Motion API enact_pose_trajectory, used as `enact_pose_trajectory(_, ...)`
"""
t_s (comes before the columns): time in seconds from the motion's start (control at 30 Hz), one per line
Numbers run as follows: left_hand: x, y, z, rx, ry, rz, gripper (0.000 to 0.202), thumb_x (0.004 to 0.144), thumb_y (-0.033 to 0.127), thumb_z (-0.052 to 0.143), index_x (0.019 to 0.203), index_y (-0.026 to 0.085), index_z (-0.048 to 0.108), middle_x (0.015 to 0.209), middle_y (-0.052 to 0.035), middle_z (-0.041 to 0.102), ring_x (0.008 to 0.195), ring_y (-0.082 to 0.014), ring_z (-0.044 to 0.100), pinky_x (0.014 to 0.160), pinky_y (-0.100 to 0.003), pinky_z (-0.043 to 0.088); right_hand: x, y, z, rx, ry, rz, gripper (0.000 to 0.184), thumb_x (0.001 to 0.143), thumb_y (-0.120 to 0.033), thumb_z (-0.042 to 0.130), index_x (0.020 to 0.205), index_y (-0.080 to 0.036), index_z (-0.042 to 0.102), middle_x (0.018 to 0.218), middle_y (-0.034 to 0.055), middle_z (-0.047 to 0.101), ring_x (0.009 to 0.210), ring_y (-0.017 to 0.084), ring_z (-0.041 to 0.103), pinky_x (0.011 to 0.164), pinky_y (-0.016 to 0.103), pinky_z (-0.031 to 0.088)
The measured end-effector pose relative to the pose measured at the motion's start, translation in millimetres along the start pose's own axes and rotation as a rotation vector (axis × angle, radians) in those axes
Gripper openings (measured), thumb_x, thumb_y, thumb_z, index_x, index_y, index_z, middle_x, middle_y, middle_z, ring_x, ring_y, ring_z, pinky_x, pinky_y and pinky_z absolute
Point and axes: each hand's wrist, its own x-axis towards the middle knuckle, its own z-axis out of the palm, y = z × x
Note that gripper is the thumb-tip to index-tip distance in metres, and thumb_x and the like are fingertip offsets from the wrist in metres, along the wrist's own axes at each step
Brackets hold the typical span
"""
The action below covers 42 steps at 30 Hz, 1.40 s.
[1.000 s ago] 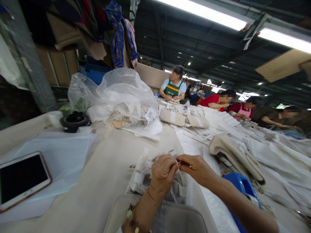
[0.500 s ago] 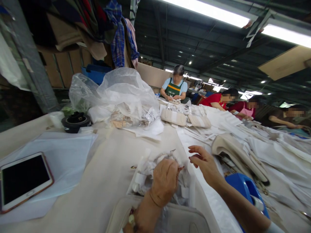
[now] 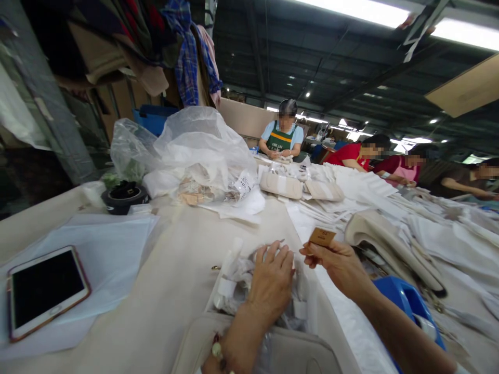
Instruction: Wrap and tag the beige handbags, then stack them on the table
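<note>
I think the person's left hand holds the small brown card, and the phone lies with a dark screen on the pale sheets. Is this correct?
Not quite: the head view shows the right hand holding the small brown card. The phone does lie with a dark screen on the pale sheets.

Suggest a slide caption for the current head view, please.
The right hand holds a small brown card while the left hand lies over crumpled pale wrapping.

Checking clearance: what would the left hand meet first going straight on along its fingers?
Once the left hand clears the white wrapping beneath it, probably the left of two beige pouches, across some table. Depth is unclear in this view.
</note>
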Motion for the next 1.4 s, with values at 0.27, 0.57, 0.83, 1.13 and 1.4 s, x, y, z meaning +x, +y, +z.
enact_pose_trajectory(0.27, 1, 7, -2.7, 0.046, -0.181, -0.142, 0.029, 0.091, 0.027, 0.047, 0.117, 0.015, 0.053, 0.123, -0.0074, 0.059, 0.123, -0.0304, 0.043, 0.101, -0.062, 0.032, 25, 20, -15, 0.116, 0.202, -0.031, 0.029, 0.058, -0.038, 0.081, 0.072, -0.02, 0.063, 0.069, 0.0018, 0.065, 0.057, 0.013, 0.059, 0.049, 0.023, 0.051)
enact_pose_trajectory(0.57, 2, 2, 0.6, -0.006, -0.27, -0.221, 0.032, 0.092, 0.031, 0.047, 0.117, 0.014, 0.056, 0.127, -0.0095, 0.057, 0.127, -0.0303, 0.039, 0.104, -0.062, 0.029, 19, 51, -22, -0.212, 0.279, 0.091, 0.028, 0.064, -0.041, 0.074, 0.072, -0.02, 0.058, 0.067, 0.0067, 0.063, 0.056, 0.022, 0.062, 0.048, 0.034, 0.053)
enact_pose_trajectory(0.83, 9, 2, -1.5, -0.087, -0.276, -0.26, 0.024, 0.09, 0.025, 0.049, 0.109, 0.016, 0.06, 0.126, -0.0089, 0.058, 0.126, -0.031, 0.042, 0.104, -0.062, 0.026, -126, 78, 26, -1.307, -0.012, -0.73, 0.056, 0.091, -0.035, 0.044, 0.142, -0.017, 0.033, 0.138, 0.0148, 0.046, 0.131, 0.033, 0.037, 0.101, 0.052, 0.041)
enact_pose_trajectory(1.13, -1, -22, -97.0, -0.201, -0.24, -0.229, 0.036, 0.09, 0.029, 0.046, 0.121, 0.015, 0.057, 0.125, -0.0094, 0.059, 0.121, -0.0232, 0.051, 0.105, -0.04, 0.039, -132, 102, 28, -1.372, -0.02, -0.697, 0.054, 0.092, -0.036, 0.043, 0.137, -0.008, 0.04, 0.143, 0.0166, 0.039, 0.138, 0.03, 0.022, 0.104, 0.049, 0.04)
enact_pose_trajectory(1.4, -80, -60, -104.1, -0.496, -0.412, -0.673, 0.061, 0.078, 0.042, 0.053, 0.132, 0.016, 0.045, 0.143, -0.0082, 0.041, 0.136, -0.0258, 0.029, 0.113, -0.043, 0.022, -136, 110, 33, -1.211, 0.057, -0.682, 0.053, 0.092, -0.035, 0.045, 0.139, -0.012, 0.039, 0.141, 0.0143, 0.042, 0.136, 0.031, 0.028, 0.104, 0.053, 0.039)
